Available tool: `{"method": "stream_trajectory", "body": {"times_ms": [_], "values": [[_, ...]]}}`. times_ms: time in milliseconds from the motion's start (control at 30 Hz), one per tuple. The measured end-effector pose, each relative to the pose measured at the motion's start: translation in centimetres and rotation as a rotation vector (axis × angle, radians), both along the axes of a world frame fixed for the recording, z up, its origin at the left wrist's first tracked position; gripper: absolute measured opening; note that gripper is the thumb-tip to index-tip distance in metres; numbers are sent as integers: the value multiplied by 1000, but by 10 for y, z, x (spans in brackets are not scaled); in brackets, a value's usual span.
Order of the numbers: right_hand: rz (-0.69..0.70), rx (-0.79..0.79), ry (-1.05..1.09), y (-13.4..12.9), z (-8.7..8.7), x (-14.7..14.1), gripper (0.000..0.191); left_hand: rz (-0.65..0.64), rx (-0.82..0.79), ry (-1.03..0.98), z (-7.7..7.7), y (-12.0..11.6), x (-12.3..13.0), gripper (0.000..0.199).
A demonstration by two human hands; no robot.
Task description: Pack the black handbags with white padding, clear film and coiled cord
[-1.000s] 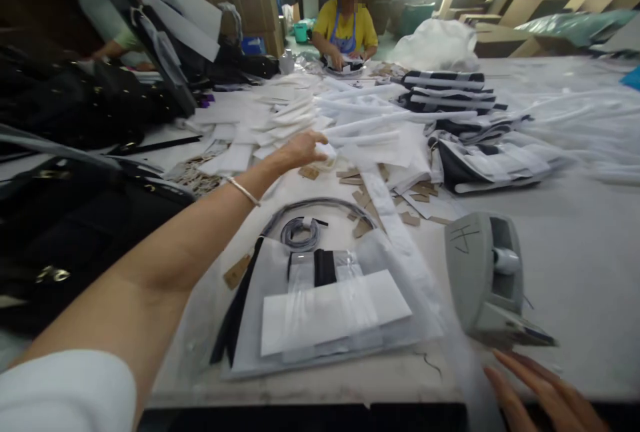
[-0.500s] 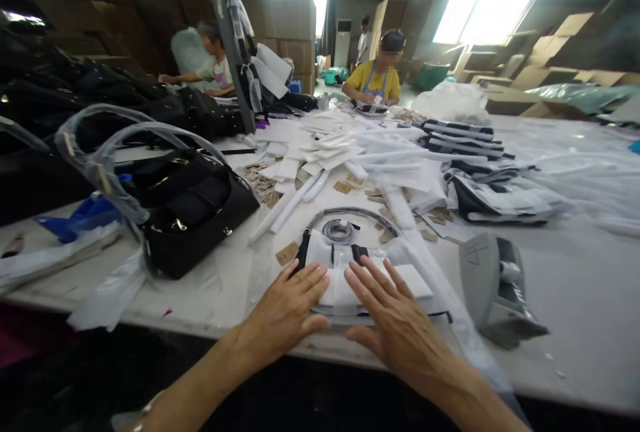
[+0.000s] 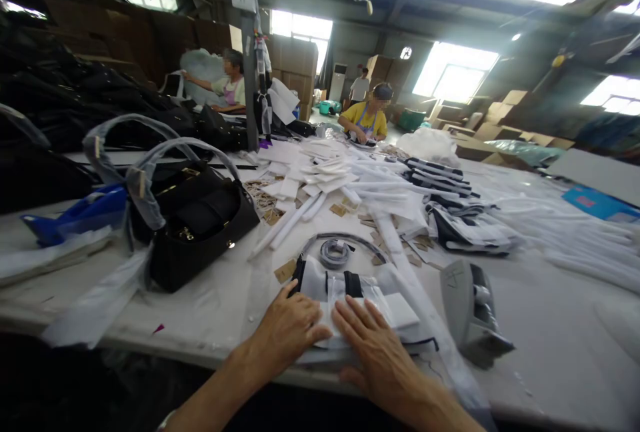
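A flat black bag wrapped in white sheets lies on the table directly before me, its handle arching away at the far side. Inside that arch sits a coiled strap in clear wrap. My left hand rests on the bag's left edge, index finger stretched forward and the others partly bent. Flat on the white covering lies my right hand, fingers extended. Neither hand grips anything that I can see. To the right of the bag stands a grey tape dispenser.
A black handbag with plastic-wrapped handles stands at left, beside a blue object. White sheets and brown tags are heaped beyond my hands. Stacked black-and-white pieces lie at right. A person in yellow works across the table.
The view has tilted up and turned right. My right hand has shifted left over the covering, closer to my left hand, whose fingers are now more bent.
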State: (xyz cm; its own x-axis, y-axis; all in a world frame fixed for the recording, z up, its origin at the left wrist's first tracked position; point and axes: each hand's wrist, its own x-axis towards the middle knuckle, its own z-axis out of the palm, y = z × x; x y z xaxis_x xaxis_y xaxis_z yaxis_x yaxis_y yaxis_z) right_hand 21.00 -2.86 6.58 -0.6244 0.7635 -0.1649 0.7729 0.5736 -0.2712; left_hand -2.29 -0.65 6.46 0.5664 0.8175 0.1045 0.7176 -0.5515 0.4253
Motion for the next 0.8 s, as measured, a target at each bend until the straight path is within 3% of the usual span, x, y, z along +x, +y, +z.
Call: {"method": "stream_trajectory", "body": {"times_ms": [133,233,300,400,533,633,800], "values": [[-43,-108,64,11,31,-3,73,95,13,-24,25,46,7,23],[-169,-27,136,48,56,-8,39,264,-18,-89,23,98,9,27],[-273,65,103,83,62,-13,27,327,-42,-79,14,132,9,37],[-397,134,-45,139,49,-19,25,350,-75,-53,-2,172,10,44],[-433,106,-157,191,15,-25,22,324,-129,-21,-21,200,16,45],[-353,65,-175,206,0,-30,17,282,-159,-22,-35,207,22,39],[-140,109,-105,210,-6,-45,19,243,-164,-107,-52,207,21,25]]}}
